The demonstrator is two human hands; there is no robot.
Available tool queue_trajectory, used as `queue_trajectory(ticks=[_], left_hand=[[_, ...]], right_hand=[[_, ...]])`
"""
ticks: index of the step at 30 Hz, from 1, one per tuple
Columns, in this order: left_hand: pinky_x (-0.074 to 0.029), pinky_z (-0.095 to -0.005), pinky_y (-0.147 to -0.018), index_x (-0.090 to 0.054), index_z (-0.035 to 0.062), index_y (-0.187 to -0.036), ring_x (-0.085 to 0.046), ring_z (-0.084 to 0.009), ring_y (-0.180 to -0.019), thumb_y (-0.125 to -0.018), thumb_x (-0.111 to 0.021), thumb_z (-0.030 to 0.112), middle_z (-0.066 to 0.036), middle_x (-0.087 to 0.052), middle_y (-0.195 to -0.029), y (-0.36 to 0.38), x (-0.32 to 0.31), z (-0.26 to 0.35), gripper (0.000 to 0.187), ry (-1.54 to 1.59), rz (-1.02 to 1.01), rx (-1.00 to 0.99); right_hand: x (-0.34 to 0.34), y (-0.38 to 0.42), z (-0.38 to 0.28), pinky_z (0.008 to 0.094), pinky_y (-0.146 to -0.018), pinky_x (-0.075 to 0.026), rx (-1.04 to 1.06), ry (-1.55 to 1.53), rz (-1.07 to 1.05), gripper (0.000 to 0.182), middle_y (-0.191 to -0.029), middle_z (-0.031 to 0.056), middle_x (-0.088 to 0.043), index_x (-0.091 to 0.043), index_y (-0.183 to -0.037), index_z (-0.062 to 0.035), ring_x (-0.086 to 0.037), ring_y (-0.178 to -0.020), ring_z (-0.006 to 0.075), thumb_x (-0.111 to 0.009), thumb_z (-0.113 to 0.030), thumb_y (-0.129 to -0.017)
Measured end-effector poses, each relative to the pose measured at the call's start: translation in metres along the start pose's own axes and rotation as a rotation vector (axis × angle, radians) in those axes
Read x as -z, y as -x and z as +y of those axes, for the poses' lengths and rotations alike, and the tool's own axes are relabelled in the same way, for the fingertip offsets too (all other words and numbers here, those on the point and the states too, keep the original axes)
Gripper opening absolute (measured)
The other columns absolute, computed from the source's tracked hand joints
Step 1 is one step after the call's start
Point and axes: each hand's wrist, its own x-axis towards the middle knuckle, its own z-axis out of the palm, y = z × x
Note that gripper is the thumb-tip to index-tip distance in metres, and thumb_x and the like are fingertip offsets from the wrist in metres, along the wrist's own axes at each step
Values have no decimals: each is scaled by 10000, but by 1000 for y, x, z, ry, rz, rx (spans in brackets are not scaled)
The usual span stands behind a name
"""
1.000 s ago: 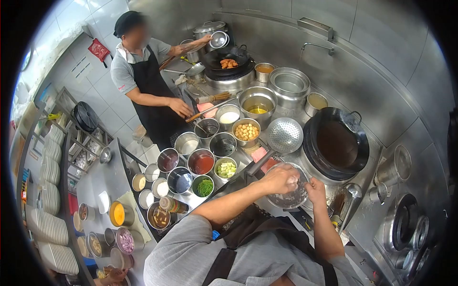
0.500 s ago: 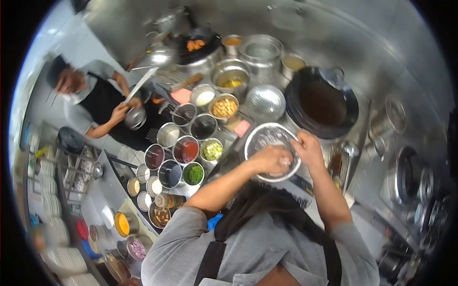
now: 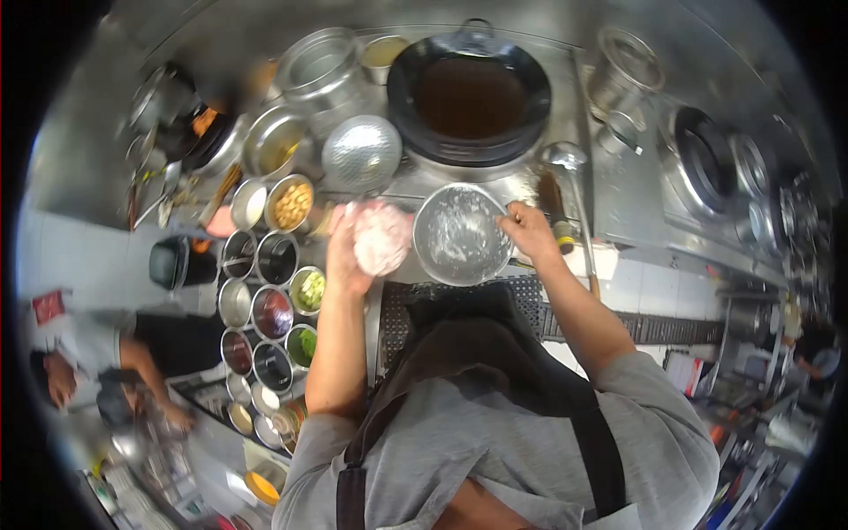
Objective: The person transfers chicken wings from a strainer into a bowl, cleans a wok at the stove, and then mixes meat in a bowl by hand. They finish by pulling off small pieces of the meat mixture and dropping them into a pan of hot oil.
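My left hand [image 3: 342, 252] cups a pale pink, white-dusted clump of what looks like raw meat [image 3: 382, 238], just left of the bowl. Pinched at its right rim by my right hand [image 3: 532, 231], the metal bowl [image 3: 459, 234] holds only smears of white powder or batter. Above the bowl sits a large black wok [image 3: 470, 97] with dark brown liquid in it. A perforated metal strainer [image 3: 362, 152] lies just beyond the clump.
Several metal pots of sauces and ingredients stand at left, among them fried cubes [image 3: 291, 205] and chopped greens [image 3: 302, 347]. A long-handled ladle [image 3: 565, 156] lies right of the wok. Another person [image 3: 115, 349] is at the far left.
My left hand has come out of the bowl to the left, lifting the pink clump. The view has turned rightward, and the other person no longer shows the bowl and cleaver-like tool seen before.
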Motion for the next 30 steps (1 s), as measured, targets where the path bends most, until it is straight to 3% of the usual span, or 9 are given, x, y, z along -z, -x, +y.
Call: queue_trajectory(ticks=[3,10,11,15,19,21,23,25,30], left_hand=[[-528,-373,-796,-524,57,-1153,-618,-260,-910,-861,-545,285,-133,-603,-1074,3,-7,-27,371,159,43,80],[-457,-300,-460,-541,39,-960,-554,-213,-636,-852,-532,276,-129,-555,-796,41,33,-70,261,360,3,80],[-419,-297,-404,-533,41,-952,-536,-213,-583,-854,-541,287,-138,-552,-787,48,15,-72,266,318,254,-6],[-484,-356,-466,-563,70,-944,-606,-268,-649,-876,-558,255,-115,-604,-790,87,34,-95,197,527,-44,-113],[-548,-395,-696,-575,60,-979,-638,-248,-778,-861,-599,159,-108,-632,-897,147,21,-124,155,581,340,-497],[-527,-397,-577,-563,82,-988,-622,-284,-781,-854,-610,238,-147,-614,-912,178,23,-154,210,513,588,-605],[-512,-374,-511,-570,72,-988,-624,-269,-708,-874,-590,277,-154,-616,-855,226,14,-171,235,621,706,-716],[-477,-347,-423,-577,74,-958,-620,-279,-666,-891,-556,318,-163,-613,-832,286,11,-200,253,747,248,-739],[-520,-360,-502,-582,57,-907,-621,-246,-624,-883,-560,283,-144,-631,-792,395,-12,-269,228,849,697,-1104]], right_hand=[[24,24,51,406,-598,-411,7,23,103,300,-634,175,-526,-509,-701,15,-507,-599,309,-643,-249,-748],[60,42,105,430,-559,-384,30,166,128,296,-597,179,-486,-477,-654,-1,-478,-562,320,-641,-222,-763],[61,33,103,416,-560,-386,40,177,26,298,-595,171,-467,-464,-661,0,-474,-563,316,-648,-211,-761],[26,2,63,380,-554,-341,344,177,-299,333,-678,142,-409,-390,-652,22,-409,-593,294,-643,-148,-788],[-24,-28,29,365,-593,-371,501,186,-701,309,-739,148,-465,-419,-660,32,-445,-646,289,-652,-133,-778],[-50,-32,16,362,-606,-387,667,231,-825,302,-765,153,-495,-434,-659,46,-464,-656,288,-653,-127,-775],[-73,-11,-12,363,-603,-392,739,310,-927,252,-771,152,-509,-491,-702,55,-465,-647,282,-651,-126,-775],[-96,28,-36,365,-609,-399,836,287,-1004,225,-779,152,-519,-520,-747,57,-477,-651,285,-648,-126,-776],[-166,168,-79,358,-627,-412,1088,191,-1326,202,-775,147,-519,-563,-835,42,-507,-673,290,-637,-136,-777]])
